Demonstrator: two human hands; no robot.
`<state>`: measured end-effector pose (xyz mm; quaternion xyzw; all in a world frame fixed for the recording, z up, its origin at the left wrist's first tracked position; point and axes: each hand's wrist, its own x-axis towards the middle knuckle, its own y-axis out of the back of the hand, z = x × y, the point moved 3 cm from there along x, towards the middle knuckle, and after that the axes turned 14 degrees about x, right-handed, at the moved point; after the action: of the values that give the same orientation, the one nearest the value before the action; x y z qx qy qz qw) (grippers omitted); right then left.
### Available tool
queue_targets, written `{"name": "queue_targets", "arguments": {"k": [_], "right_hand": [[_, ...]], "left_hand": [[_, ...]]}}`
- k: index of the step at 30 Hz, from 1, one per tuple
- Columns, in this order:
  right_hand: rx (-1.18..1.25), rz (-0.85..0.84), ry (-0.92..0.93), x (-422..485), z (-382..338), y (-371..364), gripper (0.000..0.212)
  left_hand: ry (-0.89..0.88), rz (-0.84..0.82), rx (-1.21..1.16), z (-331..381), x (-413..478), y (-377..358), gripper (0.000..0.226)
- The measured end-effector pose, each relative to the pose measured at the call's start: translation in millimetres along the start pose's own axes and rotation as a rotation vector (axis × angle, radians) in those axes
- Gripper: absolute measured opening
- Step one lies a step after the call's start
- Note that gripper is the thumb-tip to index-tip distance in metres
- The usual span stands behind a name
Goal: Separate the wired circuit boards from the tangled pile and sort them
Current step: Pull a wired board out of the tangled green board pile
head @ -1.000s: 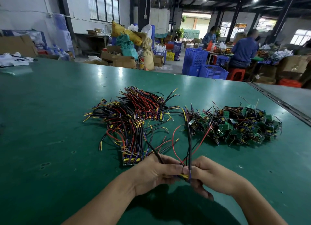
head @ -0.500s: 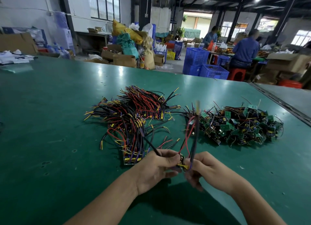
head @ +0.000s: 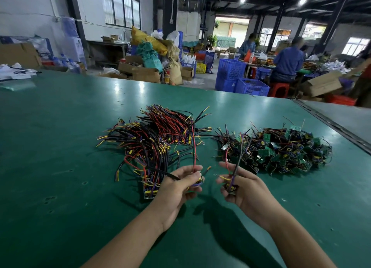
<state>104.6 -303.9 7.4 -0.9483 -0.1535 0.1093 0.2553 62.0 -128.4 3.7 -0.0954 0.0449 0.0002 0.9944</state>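
A big green table (head: 60,147) is holding two heaps. The neat heap (head: 156,145) of wired boards is lying on the left. The messy heap (head: 281,149) is lying on the right, a little apart. Nearer, the left hand (head: 178,189) is pinching one small board (head: 197,180) at its fingertips, with a red wire sticking up. The right hand (head: 245,189) is curling its fingers round another board (head: 230,187). The hands are not touching.
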Motion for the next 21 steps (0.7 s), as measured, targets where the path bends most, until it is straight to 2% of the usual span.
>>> {"name": "queue_targets", "arguments": {"k": [8, 11, 15, 17, 19, 20, 21], "right_hand": [[-0.071, 0.082, -0.086, 1, 10, -1, 0.042], [-0.128, 0.107, -0.106, 1, 14, -1, 0.045], [-0.151, 0.044, -0.125, -2, 16, -7, 0.049], [-0.187, 0.006, -0.092, -3, 17, -10, 0.036], [-0.257, -0.006, 0.014, -6, 16, -15, 0.009], [-0.294, -0.016, 0.066, -7, 15, -17, 0.008], [-0.329, -0.026, 0.108, -8, 15, -20, 0.017]], "left_hand": [[-0.011, 0.015, -0.006, -1, -1, 0, 0.024], [-0.051, 0.059, 0.055, -2, 0, 0, 0.024], [-0.125, 0.138, 0.200, -4, 0, 0, 0.033], [-0.167, 0.149, 0.266, -7, 1, -1, 0.041], [-0.195, 0.137, 0.302, -9, 0, -3, 0.045], [-0.202, 0.130, 0.318, -9, 0, -3, 0.047], [-0.206, 0.125, 0.333, -9, 0, -3, 0.049]]}}
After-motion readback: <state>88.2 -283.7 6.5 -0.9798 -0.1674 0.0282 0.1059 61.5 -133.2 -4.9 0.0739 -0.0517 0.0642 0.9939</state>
